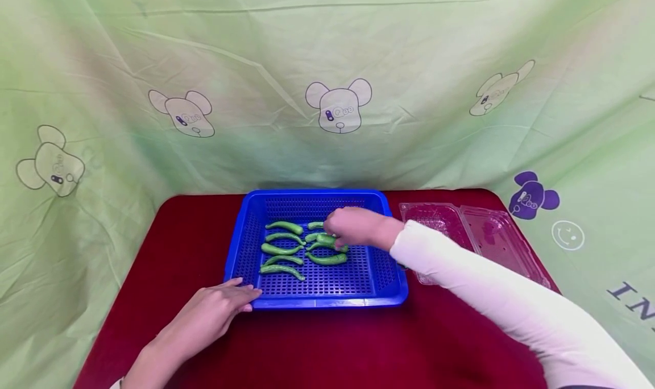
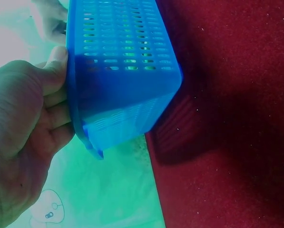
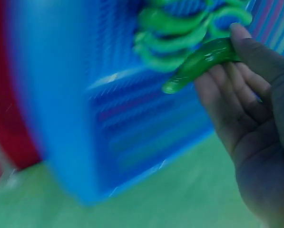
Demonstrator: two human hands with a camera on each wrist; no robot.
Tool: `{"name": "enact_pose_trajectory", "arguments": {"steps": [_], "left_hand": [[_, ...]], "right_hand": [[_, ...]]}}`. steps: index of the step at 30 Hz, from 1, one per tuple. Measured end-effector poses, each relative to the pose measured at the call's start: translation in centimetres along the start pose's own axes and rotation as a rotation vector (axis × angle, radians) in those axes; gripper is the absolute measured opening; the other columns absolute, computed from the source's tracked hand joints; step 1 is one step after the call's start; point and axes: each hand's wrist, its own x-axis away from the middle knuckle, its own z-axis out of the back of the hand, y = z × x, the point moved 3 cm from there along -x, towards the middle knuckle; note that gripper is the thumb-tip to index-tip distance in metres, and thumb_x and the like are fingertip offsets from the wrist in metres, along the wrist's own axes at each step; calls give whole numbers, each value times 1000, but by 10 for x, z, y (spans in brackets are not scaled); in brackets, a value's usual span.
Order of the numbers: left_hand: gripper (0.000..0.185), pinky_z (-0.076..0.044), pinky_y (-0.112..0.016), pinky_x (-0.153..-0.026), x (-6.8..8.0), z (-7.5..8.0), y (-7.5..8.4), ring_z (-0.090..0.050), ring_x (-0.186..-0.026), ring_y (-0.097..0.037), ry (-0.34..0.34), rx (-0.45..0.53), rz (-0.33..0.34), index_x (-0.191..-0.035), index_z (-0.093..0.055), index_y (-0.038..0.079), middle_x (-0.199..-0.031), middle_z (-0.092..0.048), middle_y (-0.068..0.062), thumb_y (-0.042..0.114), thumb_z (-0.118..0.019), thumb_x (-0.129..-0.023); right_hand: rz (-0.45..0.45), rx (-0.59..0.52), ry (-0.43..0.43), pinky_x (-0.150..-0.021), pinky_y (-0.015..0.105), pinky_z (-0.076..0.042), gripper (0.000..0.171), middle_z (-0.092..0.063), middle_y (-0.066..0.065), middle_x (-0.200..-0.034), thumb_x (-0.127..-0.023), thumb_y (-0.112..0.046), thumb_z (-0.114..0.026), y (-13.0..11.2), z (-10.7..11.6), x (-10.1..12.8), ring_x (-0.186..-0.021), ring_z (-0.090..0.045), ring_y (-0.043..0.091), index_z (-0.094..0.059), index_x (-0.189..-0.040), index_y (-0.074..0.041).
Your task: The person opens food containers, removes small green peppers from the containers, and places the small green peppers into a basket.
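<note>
A blue perforated basket (image 1: 378, 278) stands on the red table (image 1: 317, 349) and holds several green peppers (image 1: 282, 249) laid in rows. My right hand (image 1: 353, 227) reaches over the basket's middle and pinches one green pepper (image 3: 201, 61) between thumb and fingers, just above the others. My left hand (image 1: 225, 301) rests with straight fingers against the basket's front left corner (image 2: 84, 128), the thumb (image 2: 53, 64) along its rim.
A clear plastic clamshell box (image 1: 476, 235) lies open on the table right of the basket. A green cloth with mouse prints (image 1: 338, 107) hangs behind and around the table. The table's left edge (image 2: 151, 180) runs close to the basket's corner.
</note>
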Motion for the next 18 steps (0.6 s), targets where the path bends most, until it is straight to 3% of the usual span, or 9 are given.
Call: {"name": "enact_pose_trajectory", "arguments": {"steps": [9, 14, 18], "left_hand": [[26, -64, -41, -88, -1, 0, 0, -76, -107, -28, -13, 2, 9, -112, -79, 10, -109, -80, -1, 15, -77, -87], [25, -64, -41, -88, -1, 0, 0, -75, -108, -29, -31, 4, 26, -112, -79, 11, -109, -80, -1, 15, -77, -87], [25, -64, -41, -88, 0, 0, 0, -76, -107, -29, -23, 1, 24, -111, -79, 11, -108, -80, 0, 15, -77, -87]], "right_hand": [[-81, 26, -142, -60, 33, -51, 50, -35, -12, -58, -77, -19, -88, -32, -35, -17, -57, -39, 9, -41, -58, -24], [-117, -31, -160, -60, 30, -52, 54, -36, -12, -56, -74, -18, -90, -39, -48, -19, -56, -40, 9, -40, -55, -25], [-121, 9, -159, -67, 31, -58, 46, -47, -11, -61, -73, -21, -91, -42, -55, -21, -59, -49, 9, -48, -60, -25]]}}
